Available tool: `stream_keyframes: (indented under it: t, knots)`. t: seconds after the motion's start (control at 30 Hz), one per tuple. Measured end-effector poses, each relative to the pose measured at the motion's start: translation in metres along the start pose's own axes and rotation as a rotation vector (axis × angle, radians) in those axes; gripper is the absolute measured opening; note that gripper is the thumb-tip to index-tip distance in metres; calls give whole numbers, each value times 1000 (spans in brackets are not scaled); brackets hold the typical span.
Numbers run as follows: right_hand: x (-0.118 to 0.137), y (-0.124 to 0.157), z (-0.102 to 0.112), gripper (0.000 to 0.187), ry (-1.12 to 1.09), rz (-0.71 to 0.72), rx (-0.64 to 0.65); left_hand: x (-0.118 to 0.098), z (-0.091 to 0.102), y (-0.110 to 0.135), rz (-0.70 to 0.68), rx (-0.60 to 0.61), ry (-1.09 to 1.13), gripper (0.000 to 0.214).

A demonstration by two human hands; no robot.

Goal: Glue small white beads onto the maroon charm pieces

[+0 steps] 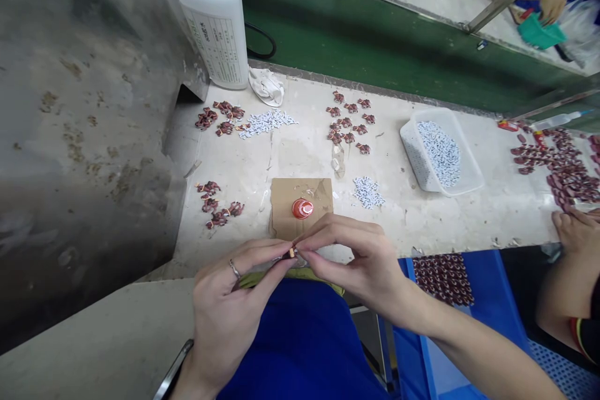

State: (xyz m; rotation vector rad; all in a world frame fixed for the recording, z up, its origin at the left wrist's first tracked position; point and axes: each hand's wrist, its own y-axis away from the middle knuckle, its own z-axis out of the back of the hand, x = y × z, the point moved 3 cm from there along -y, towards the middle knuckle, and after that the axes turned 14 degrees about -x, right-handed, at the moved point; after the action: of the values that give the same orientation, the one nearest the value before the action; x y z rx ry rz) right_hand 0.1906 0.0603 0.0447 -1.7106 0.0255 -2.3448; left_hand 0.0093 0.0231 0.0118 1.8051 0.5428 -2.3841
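My left hand [234,303] pinches a small dark brown figure [289,254] with an orange part, just over the table's front edge. The fingertips of my right hand [360,256] meet it from the other side, thumb and forefinger together; whether they grip the figure or a tiny piece on it is hidden. Beyond my fingers lies a cardboard piece [285,190] bearing a small red dish [302,208] with a shiny surface. A pile of tiny white-and-dark pieces [368,192] is right of the cardboard. Brown figures lie in loose groups [347,122] behind and on the left [218,206].
A white bottle [218,31] with a blue cap and a crumpled white cloth [267,85] stand at the back left, beside a metal panel [84,106]. A clear tub [440,150] holds tiny pieces. At right, a co-worker's arm [572,262] is near brown parts and a blue crate [497,287].
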Motion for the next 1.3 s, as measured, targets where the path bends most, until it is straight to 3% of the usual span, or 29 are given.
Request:
stream_keyframes:
  t: [0.1, 0.23, 0.3, 0.43, 0.57, 0.63, 0.7, 0.87, 0.97, 1.07, 1.3]
  knots:
    - [1, 3, -1, 12, 105, 108, 39, -2, 2, 1, -45, -29, -56, 26]
    - [7, 6, -1, 19, 321, 413, 70, -5, 2, 0, -53, -18, -89, 27]
    - [10, 6, 1, 21, 366, 484, 77, -8, 2, -2, -89, -17, -79, 25]
    - [11, 2, 5, 24, 262, 420, 75, -11, 2, -6, -114, -11, -66, 23]
    - [8, -2, 7, 31, 83, 182, 0, -8, 4, -6, -106, -30, -63, 34]
    - [5, -4, 5, 35, 2, 50, 19, -8, 5, -6, -80, -28, -86, 41]
    - [3, -7, 2, 30, -53, -18, 70, -12, 5, -7, -164, -37, -140, 44]
    - [7, -16, 1, 23, -125, 50, 130, -31, 13, -5, -546, -80, -320, 59]
    - [11, -18, 1, 22, -163, 108, 154, -35, 24, -2, -619, 20, -347, 71]
    - [16, -18, 1, 19, -170, 139, 175, -38, 34, 0, -702, 151, -376, 68]
    - [21, -16, 1, 17, -170, 194, 185, -41, 40, 7, -752, 143, -434, 71]
